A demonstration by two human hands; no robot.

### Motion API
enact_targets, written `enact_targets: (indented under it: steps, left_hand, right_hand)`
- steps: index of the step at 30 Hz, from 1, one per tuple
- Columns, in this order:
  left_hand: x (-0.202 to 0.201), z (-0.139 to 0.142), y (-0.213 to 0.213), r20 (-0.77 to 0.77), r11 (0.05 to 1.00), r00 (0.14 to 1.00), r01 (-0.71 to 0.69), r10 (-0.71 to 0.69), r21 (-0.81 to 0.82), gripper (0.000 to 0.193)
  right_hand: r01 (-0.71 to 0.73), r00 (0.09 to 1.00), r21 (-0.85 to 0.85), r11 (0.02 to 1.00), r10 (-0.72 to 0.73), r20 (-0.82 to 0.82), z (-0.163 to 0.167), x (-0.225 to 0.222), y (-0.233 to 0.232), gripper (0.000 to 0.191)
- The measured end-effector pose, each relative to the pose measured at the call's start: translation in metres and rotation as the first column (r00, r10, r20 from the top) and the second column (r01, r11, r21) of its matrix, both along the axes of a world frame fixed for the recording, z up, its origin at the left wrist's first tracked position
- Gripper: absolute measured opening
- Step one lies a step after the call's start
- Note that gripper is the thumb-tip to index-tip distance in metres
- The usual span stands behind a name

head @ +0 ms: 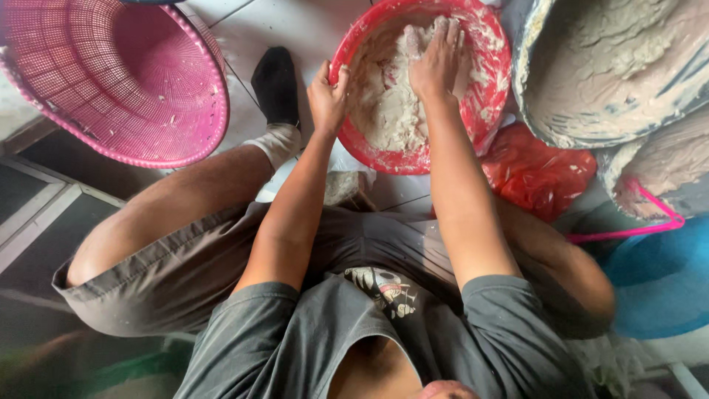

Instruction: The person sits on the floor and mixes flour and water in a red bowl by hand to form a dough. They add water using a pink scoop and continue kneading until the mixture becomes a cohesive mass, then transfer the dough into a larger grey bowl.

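**Both hands at red basin of dough**

My left hand (327, 92) is clenched on the near rim of the red basin (484, 89), thumb over the edge. My right hand (437, 60) lies flat, fingers spread loose, pressing the pale dough (384, 111) inside the basin, grasping nothing. Left of my left fingers: one black sock (275, 81) on my foot, then one pink mesh basket (118, 81), tipped on its side. Right of my right fingers: two big grey dough-caked tubs (613, 74), one red plastic bag (535, 174) below them, one blue basin (657, 281). Nothing blocks my fingers. Floor is white tile (295, 26).
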State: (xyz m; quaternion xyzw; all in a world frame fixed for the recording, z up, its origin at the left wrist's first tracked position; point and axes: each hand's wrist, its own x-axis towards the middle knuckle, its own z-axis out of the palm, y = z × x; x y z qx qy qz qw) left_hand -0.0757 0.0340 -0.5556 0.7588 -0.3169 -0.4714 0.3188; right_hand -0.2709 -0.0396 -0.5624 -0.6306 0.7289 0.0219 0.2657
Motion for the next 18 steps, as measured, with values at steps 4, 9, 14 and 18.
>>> enact_targets:
  steps: [4, 9, 14, 18]
  left_hand:
    - [0.001, -0.003, 0.004, 0.016, 1.000, 1.000, -0.010, 0.010, 0.000, 0.026]
    - [-0.002, -0.004, 0.008, 0.004, 0.999, 0.999, -0.035, 0.035, -0.006, 0.025]
    - [-0.002, -0.005, 0.013, 0.017, 0.999, 0.999, -0.043, 0.043, -0.019, 0.022]
    - [0.000, -0.006, 0.012, 0.027, 1.000, 1.000, 0.013, -0.014, 0.027, 0.023]
  right_hand:
    - [0.020, 0.998, 0.211, 0.977, -0.008, -0.057, 0.011, -0.004, -0.012, 0.073]
    - [-0.150, 0.983, 0.418, 0.896, 0.179, -0.031, 0.025, 0.022, -0.015, 0.057]
    - [-0.374, 0.927, 0.324, 0.869, 0.364, 0.094, 0.016, 0.051, 0.021, 0.047]
    - [-0.239, 0.971, 0.617, 0.750, 0.201, 0.133, 0.024, 0.039, 0.036, 0.070]
